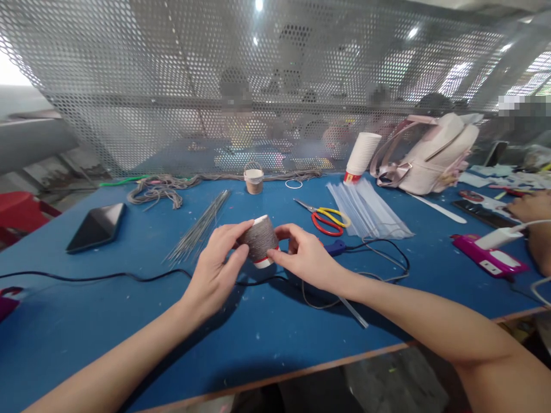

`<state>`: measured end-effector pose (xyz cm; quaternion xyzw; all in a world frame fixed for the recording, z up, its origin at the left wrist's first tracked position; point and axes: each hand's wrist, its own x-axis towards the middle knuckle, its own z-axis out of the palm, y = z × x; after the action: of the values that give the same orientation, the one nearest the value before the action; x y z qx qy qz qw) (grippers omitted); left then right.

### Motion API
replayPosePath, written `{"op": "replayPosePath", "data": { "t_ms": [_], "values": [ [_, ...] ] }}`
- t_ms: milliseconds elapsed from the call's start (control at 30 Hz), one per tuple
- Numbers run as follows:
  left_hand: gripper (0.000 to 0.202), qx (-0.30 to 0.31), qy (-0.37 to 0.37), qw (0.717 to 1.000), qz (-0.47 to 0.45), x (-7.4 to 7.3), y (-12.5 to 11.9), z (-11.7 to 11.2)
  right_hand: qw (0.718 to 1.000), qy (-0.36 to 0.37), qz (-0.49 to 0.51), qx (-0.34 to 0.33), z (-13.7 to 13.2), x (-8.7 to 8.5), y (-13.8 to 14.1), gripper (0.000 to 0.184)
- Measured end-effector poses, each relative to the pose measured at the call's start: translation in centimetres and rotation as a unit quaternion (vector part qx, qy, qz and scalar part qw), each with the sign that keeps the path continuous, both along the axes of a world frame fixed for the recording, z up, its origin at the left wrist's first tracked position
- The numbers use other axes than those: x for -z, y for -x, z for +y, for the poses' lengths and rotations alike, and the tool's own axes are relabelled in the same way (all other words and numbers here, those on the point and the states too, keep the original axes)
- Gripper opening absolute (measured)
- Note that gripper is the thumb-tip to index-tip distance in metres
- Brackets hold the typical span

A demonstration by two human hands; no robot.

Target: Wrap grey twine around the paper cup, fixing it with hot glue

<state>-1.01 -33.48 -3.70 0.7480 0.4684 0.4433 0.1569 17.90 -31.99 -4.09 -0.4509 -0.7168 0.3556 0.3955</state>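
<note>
A paper cup (260, 240) wrapped in grey-brown cord is held above the blue table, tilted, with a white end and a red band showing. My left hand (224, 255) grips its left side between thumb and fingers. On the other side, my right hand (303, 252) pinches it near the red band. Beneath my right forearm lie a blue-handled tool (334, 248), probably a glue gun, partly hidden, and a clear glue stick (355, 314). Scissors (325, 218) with red and yellow handles rest just beyond my right hand. Several thin wires (200, 223) lie beyond my left hand.
At the back stand a small cord-covered bucket (253, 181) and stacked paper cups (362, 155). Clear strips (370, 206) lie before a pink backpack (439, 152). A phone (97, 226) is at left. Right are a purple power strip (491, 255) and another person's hand (534, 206).
</note>
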Motion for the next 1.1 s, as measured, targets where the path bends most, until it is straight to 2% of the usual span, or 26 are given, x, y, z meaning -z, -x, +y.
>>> {"op": "replayPosePath", "data": {
  "t_ms": [100, 200, 467, 533, 633, 733, 800, 833, 900, 967, 1000, 1033, 1100],
  "values": [
    [0.043, 0.02, -0.019, 0.999, 0.024, 0.6, 0.0, 0.0, 1.0, -0.024, -0.017, 0.005, 0.0, 0.2, -0.1, 0.031],
    [0.048, 0.014, -0.041, 0.999, 0.024, 1.2, 0.0, 0.1, 0.999, -0.035, -0.032, 0.004, -0.2, 0.3, 0.0, 0.031],
    [0.041, -0.025, -0.023, 0.999, -0.013, 1.3, -0.6, -0.1, 0.998, -0.04, -0.035, -0.03, -0.2, -0.2, -0.6, 0.03],
    [0.038, -0.038, -0.029, 0.999, -0.012, 1.3, -0.6, 0.0, 0.997, -0.064, -0.043, -0.029, -0.3, -0.6, -0.9, 0.028],
    [0.034, -0.061, -0.032, 0.997, -0.02, 1.3, -0.4, 0.2, 0.991, -0.11, -0.069, -0.025, -0.7, -1.3, -1.1, 0.013],
    [0.031, -0.09, -0.027, 0.995, -0.03, 1.3, -0.2, 0.4, 0.981, -0.155, -0.097, -0.071, -2.1, -1.5, -1.0, 0.009],
    [0.031, -0.102, -0.02, 0.994, -0.042, 1.3, -0.2, 0.5, 0.953, -0.225, -0.147, -0.142, -3.6, -1.2, -0.7, 0.013],
    [0.031, -0.103, -0.013, 0.993, -0.05, 1.3, -0.2, 0.6, 0.925, -0.273, -0.189, -0.183, -4.5, -1.0, -0.5, 0.015],
    [0.033, -0.098, 0.002, 0.993, -0.072, 1.4, -0.1, 0.8, 0.845, -0.38, -0.282, -0.248, -6.4, -0.5, -0.3, 0.016],
    [0.034, -0.086, 0.016, 0.992, -0.096, 1.5, 0.0, 1.1, 0.778, -0.447, -0.321, -0.302, -7.9, -0.4, -0.3, 0.012],
    [0.034, -0.081, 0.02, 0.99, -0.11, 1.5, 0.1, 1.2, 0.761, -0.462, -0.317, -0.327, -8.4, -0.5, -0.5, 0.013],
    [0.035, -0.079, 0.021, 0.989, -0.123, 1.6, 0.2, 1.4, 0.757, -0.465, -0.305, -0.343, -8.5, -0.8, -0.8, 0.014],
    [0.036, -0.082, 0.02, 0.986, -0.146, 1.6, 0.4, 1.7, 0.774, -0.448, -0.291, -0.34, -7.8, -1.4, -1.8, 0.016]
  ]
}}
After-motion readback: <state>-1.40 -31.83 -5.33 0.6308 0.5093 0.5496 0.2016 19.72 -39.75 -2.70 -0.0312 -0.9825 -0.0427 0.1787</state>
